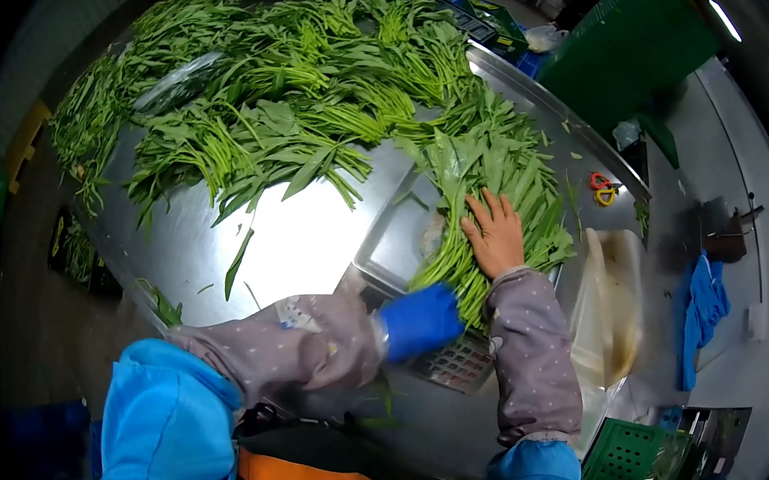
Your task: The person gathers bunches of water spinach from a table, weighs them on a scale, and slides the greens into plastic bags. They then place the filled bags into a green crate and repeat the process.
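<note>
A large bunch of leafy greens (489,163) lies over a clear plastic tray (388,230) on the metal table (127,239). My right hand (497,236) rests on top of the bunch, bare, with its fingers apart. My left hand (421,320), in a blue glove, is at the lower stem ends of the bunch; it is blurred and its fingers cannot be made out. More greens (294,90) are heaped in bundles across the far side of the table.
Red and yellow scissors (602,189) lie at the table's right side. A whitish plastic container (617,309) stands right of my right forearm. A blue glove (705,305) hangs farther right. Below the stems is a perforated basket (458,363). A green crate (623,459) sits lower right.
</note>
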The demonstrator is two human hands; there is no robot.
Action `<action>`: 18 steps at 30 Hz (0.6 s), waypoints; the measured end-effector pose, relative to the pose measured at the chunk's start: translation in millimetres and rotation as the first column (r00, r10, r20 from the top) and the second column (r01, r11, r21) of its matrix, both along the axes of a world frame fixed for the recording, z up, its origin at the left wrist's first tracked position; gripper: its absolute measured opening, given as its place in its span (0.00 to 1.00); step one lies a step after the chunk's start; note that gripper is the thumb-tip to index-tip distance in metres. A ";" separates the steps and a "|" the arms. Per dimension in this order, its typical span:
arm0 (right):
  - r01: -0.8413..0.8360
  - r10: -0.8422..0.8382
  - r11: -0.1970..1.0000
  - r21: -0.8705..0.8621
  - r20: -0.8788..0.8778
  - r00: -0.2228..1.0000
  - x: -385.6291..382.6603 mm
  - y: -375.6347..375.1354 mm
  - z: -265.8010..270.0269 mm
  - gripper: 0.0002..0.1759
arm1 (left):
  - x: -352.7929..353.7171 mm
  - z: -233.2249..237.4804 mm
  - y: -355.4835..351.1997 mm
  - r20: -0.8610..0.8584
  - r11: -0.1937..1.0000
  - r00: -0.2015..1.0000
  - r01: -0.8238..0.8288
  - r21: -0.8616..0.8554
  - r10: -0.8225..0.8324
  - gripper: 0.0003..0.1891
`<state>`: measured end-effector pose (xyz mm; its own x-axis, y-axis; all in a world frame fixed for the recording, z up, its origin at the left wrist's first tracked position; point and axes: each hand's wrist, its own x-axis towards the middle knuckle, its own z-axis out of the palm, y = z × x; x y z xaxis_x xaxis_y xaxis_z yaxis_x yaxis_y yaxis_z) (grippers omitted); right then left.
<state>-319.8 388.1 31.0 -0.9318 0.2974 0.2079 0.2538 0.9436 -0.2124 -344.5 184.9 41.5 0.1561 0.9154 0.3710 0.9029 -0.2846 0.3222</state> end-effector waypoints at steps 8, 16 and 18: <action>-0.127 0.131 0.989 0.077 -0.055 0.990 -1.5 12.3 -10.4 0.22 | 41.2 -34.2 -168.5 0.104 0.663 0.977 -0.048 -0.747 0.187 0.08; -0.090 0.091 0.996 -0.019 0.043 0.995 -12.6 1.9 47.6 0.26 | -110.4 -84.9 -254.2 0.807 0.624 -0.393 -0.512 -0.590 0.441 0.17; -0.086 0.083 0.996 -0.017 -0.130 0.988 -36.5 -38.2 86.7 0.26 | -158.2 -53.8 -271.4 0.736 0.581 0.111 -0.696 -0.422 0.668 0.18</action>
